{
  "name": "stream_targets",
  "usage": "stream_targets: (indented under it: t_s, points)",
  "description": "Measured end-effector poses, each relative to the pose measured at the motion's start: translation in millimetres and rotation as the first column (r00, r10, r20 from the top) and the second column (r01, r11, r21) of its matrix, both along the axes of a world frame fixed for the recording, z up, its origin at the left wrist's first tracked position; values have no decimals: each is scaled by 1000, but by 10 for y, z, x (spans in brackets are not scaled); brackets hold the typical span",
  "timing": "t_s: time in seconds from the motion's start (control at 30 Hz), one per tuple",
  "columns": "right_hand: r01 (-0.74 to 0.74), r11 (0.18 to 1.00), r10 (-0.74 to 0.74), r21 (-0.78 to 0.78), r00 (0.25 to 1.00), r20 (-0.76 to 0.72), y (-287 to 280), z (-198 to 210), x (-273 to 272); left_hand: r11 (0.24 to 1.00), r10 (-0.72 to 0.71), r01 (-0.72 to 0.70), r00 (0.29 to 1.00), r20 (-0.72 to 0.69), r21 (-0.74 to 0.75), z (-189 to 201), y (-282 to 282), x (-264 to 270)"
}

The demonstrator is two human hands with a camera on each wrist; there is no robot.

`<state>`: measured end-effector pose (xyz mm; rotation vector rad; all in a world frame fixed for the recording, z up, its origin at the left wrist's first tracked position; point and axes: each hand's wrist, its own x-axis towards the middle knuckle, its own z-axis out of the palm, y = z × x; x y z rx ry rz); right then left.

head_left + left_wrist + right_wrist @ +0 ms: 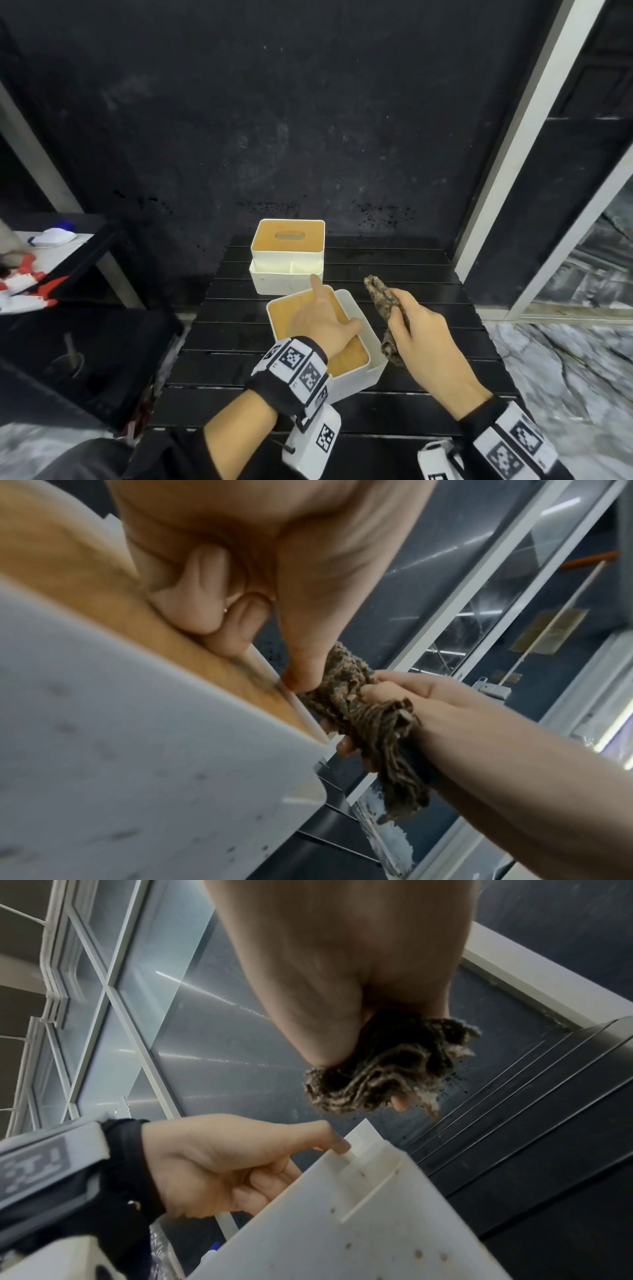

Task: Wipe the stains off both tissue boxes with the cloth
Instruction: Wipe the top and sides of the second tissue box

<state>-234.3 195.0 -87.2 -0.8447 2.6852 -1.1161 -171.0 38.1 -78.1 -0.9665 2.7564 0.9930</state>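
Observation:
Two white tissue boxes with wooden lids stand on the black slatted table [421, 270]. The far box [286, 279] sits upright near the back edge. My left hand [322, 318] grips the near box [356, 375], which is turned at an angle: curled fingers [205, 610] press on the lid, the thumb sits at the right rim and the index finger points away. Small dark spots dot the near box's white side [359, 1231]. Just right of this box, my right hand [421, 339] holds a bunched, mottled brown cloth [382, 298], a little apart from the box's side.
A low shelf at the left carries red and white items [30, 284]. A dark wall rises behind the table. A white-framed glass panel [520, 164] stands at the right, with marble floor [565, 359] below it.

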Motion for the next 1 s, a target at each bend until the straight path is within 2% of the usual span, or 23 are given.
stream_targets:
  t_s: [0.27,0.43,0.53,0.63,0.73,0.8,0.87,0.93,1.0]
  points:
    - [-19,1000,18,-25,999,-50,21,21,18,964,-102,131,986,-132,232,65,-255,248]
    - [-25,992,17,-126,998,-68,-85,66,117,891,-33,129,975,-222,435,62,-583,402]
    - [-53,989,42,-140,996,-81,-197,86,204,873,-9,128,969,-246,471,22,-692,475]
    - [-87,996,81,-37,989,-125,-321,85,298,867,48,94,962,-269,489,-21,-734,531]
    - [-75,997,81,31,970,-230,-414,65,355,863,151,10,949,-277,505,-64,-725,556]
    - [-75,997,71,-7,962,-265,-446,35,378,858,169,30,926,-337,513,-114,-718,567]
    - [-86,994,69,-68,971,-228,-475,7,405,869,158,66,901,-403,490,-182,-710,562]
    - [-124,992,112,-30,961,-253,-506,5,428,879,165,63,890,-425,473,-264,-720,544]
    - [-208,975,221,73,924,-312,-526,55,424,869,193,51,881,-432,493,-293,-709,544]
